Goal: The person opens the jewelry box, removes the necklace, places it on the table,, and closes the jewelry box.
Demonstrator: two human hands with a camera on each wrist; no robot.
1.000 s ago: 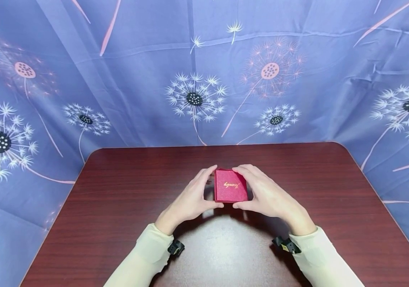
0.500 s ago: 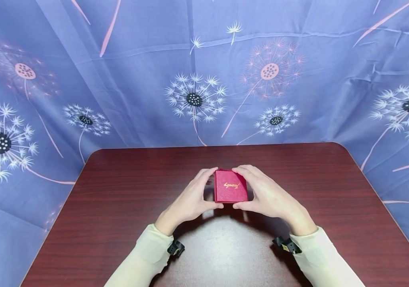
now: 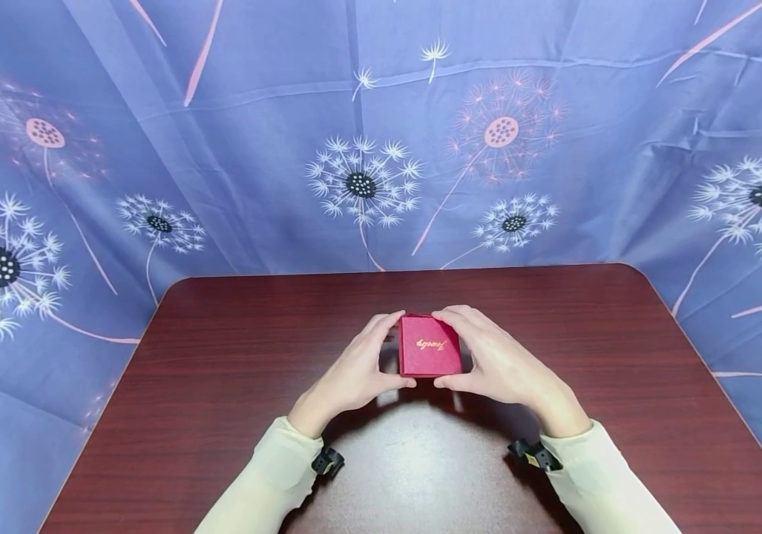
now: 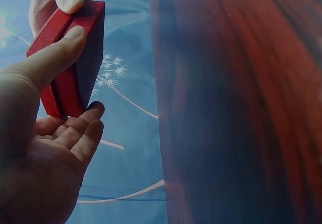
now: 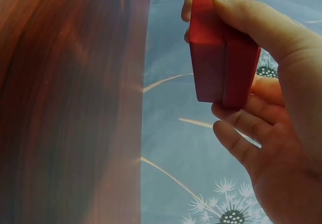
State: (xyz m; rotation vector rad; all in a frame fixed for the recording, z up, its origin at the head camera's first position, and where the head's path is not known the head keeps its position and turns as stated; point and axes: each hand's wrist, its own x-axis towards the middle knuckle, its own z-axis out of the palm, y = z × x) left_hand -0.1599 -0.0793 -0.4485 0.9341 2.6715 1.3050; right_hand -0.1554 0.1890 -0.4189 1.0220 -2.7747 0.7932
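My head view looks forward and down, while both closer wrist views share the red box (image 5: 219,58) high in frame.

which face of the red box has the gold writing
The top face of the red box, seen in the head view: gold writing shows there, none on the sides in the wrist views.

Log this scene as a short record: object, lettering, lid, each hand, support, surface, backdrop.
Object: red jewelry box
Lettering: gold "Jewelry" on top, upside down in the head view
Lid: closed, seam visible in both wrist views
Left hand: grips one side, thumb at the near edge, fingers at the far edge
Right hand: grips the opposite side the same way
Support: both hands, held off the table
Surface: dark reddish-brown wood-grain table
Backdrop: blue dandelion-print cloth
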